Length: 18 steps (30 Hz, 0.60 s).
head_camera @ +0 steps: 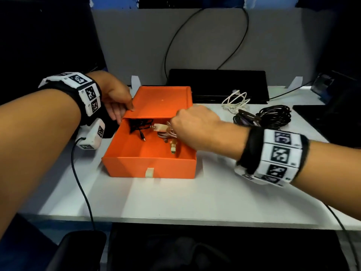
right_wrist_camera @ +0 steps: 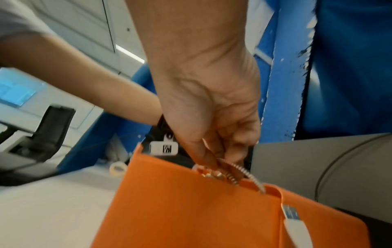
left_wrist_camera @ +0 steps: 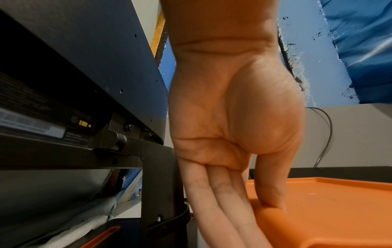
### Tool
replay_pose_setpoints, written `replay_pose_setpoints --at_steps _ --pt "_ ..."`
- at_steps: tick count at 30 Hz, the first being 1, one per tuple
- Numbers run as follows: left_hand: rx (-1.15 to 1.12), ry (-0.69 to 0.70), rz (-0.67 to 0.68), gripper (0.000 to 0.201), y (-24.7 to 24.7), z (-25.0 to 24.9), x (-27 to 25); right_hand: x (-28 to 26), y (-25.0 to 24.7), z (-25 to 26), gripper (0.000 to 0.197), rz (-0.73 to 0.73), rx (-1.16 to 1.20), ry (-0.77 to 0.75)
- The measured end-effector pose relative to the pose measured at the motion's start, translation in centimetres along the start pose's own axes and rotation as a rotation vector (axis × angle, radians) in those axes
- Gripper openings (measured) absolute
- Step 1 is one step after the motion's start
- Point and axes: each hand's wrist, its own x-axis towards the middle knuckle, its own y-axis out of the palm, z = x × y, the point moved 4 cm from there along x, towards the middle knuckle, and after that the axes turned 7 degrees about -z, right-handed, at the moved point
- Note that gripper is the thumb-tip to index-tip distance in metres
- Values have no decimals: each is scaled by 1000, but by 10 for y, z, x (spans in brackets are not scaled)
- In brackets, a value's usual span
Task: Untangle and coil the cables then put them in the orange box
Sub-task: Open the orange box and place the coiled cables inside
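From the head camera: orange box (head_camera: 154,165) open on the white table (head_camera: 175,200), its sleeve (head_camera: 162,102) slid back behind the drawer part. Left hand (head_camera: 115,96) at the sleeve's near left corner, thumb on top and fingers along the side, pinching that edge. Right hand (head_camera: 193,124) reaching over the drawer's right wall, fingers curled round a coiled pinkish cable (head_camera: 172,133) lying inside; a thin black cable (head_camera: 139,127) also in the drawer, at the back left. White cable (head_camera: 235,100) and a thick black coil (head_camera: 269,116) on the table to the right, outside the box. From the left wrist: palm and straight, close-together fingers (left_wrist_camera: 214,189) running down beside the orange edge (left_wrist_camera: 318,201), thumb pressed on top of it. From the right wrist: fingertips (right_wrist_camera: 214,151) closed on the spring-wrapped cable (right_wrist_camera: 237,169) just above the orange wall (right_wrist_camera: 191,209), a white plug (right_wrist_camera: 297,228) hanging at the lower right.
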Motion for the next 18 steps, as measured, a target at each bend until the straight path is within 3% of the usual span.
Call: replay_pose_setpoints --at_steps 4,12,14,18 --pt "-4 7 -2 37 -1 1 1 17 24 7 7 124 -73 42" --pt "-6 0 -20 36 -2 2 2 31 25 8 10 148 -30 87" --pt "-13 2 -27 35 -2 2 2 30 21 2 12 109 52 111" --pt "-17 7 -37 36 -3 4 5 23 -9 -58 25 -128 258 234"
